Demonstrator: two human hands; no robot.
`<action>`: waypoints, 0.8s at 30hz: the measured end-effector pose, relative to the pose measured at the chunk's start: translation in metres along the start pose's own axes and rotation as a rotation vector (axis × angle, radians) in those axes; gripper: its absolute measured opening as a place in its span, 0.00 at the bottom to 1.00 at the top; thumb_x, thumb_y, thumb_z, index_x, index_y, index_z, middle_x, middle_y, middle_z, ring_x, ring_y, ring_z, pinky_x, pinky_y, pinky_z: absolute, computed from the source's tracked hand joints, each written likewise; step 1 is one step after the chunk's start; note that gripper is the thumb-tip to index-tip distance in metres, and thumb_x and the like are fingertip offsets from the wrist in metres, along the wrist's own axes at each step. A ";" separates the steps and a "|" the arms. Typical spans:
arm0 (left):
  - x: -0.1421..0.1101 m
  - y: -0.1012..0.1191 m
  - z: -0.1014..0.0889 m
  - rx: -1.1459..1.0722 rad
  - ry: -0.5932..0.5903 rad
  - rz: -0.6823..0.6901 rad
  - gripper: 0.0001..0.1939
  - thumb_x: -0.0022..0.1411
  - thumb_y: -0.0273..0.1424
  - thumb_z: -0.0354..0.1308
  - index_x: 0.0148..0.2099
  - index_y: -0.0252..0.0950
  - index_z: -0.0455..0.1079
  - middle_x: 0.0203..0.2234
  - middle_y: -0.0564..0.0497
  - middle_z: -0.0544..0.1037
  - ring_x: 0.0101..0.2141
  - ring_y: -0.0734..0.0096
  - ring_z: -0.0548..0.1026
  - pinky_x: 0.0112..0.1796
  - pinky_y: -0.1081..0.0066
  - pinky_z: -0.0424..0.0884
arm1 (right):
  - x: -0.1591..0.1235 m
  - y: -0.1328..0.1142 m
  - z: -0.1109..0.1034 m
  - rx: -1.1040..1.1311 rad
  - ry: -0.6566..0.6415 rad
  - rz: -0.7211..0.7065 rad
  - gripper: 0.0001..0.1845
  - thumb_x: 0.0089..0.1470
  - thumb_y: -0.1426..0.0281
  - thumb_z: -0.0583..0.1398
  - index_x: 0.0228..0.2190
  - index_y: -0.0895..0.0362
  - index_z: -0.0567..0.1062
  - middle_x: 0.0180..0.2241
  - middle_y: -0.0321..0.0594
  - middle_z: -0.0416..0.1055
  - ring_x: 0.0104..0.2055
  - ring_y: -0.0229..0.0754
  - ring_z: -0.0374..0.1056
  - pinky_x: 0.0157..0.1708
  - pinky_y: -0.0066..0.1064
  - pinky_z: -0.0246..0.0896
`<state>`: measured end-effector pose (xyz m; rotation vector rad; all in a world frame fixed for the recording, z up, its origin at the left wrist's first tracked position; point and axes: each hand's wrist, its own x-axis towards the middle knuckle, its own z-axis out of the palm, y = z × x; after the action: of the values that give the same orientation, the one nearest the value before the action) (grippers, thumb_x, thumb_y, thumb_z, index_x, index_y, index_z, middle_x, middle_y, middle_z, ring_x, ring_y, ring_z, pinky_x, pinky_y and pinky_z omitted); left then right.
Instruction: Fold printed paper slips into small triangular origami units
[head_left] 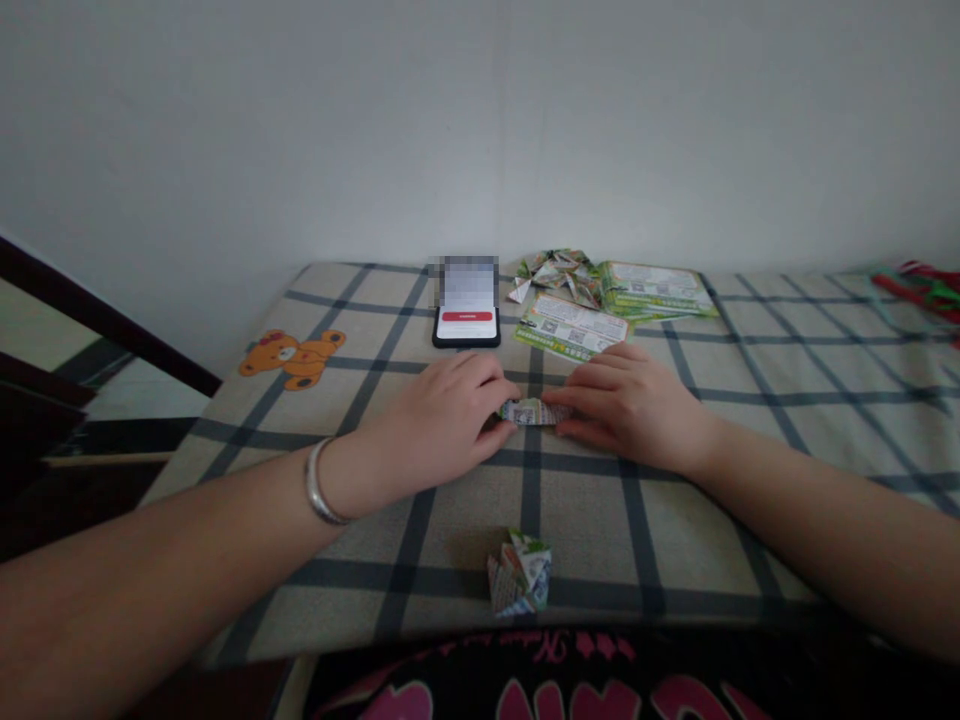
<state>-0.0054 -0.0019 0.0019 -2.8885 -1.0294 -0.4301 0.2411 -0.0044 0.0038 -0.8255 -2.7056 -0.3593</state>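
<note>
A narrow folded strip of printed paper (531, 412) lies between my two hands near the middle of the table. My left hand (459, 412) pinches its left end between thumb and fingers, and a silver bangle circles that wrist. On the other end, my right hand (628, 405) closes its fingertips and thumb. Closer to me, by the front edge, stands a folded paper piece (520, 574) with pointed corners, touched by neither hand. Just beyond my right fingers rests a printed flyer (574, 326).
A lit phone (466, 318) lies at the back, its screen partly blurred. To its right are a pile of folded paper pieces (561, 274) and a stack of flyers (660, 288). An orange bear picture (294, 358) is at left. The checked tablecloth (360, 560) meets a wall behind.
</note>
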 end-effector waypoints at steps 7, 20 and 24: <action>0.000 -0.002 0.002 -0.071 0.034 0.021 0.08 0.62 0.29 0.56 0.45 0.36 0.67 0.40 0.49 0.72 0.44 0.61 0.69 0.45 0.61 0.66 | 0.002 -0.001 0.001 0.177 -0.022 0.152 0.15 0.58 0.59 0.59 0.41 0.54 0.78 0.39 0.41 0.75 0.41 0.46 0.68 0.41 0.37 0.58; 0.003 -0.003 0.002 -0.122 0.091 0.031 0.17 0.62 0.35 0.60 0.51 0.36 0.68 0.40 0.49 0.77 0.43 0.62 0.72 0.44 0.62 0.67 | 0.009 -0.014 -0.001 0.319 0.009 0.375 0.07 0.54 0.65 0.61 0.33 0.56 0.73 0.29 0.37 0.72 0.32 0.40 0.66 0.32 0.31 0.57; 0.004 -0.003 -0.001 -0.125 0.081 0.043 0.10 0.63 0.35 0.59 0.45 0.36 0.72 0.38 0.50 0.76 0.41 0.63 0.72 0.41 0.63 0.66 | 0.010 -0.017 -0.001 0.317 0.034 0.323 0.07 0.55 0.66 0.60 0.33 0.57 0.74 0.29 0.37 0.71 0.32 0.39 0.65 0.32 0.30 0.56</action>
<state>-0.0045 0.0030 0.0037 -2.9669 -0.9594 -0.6250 0.2242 -0.0133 0.0054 -1.1177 -2.4487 0.1219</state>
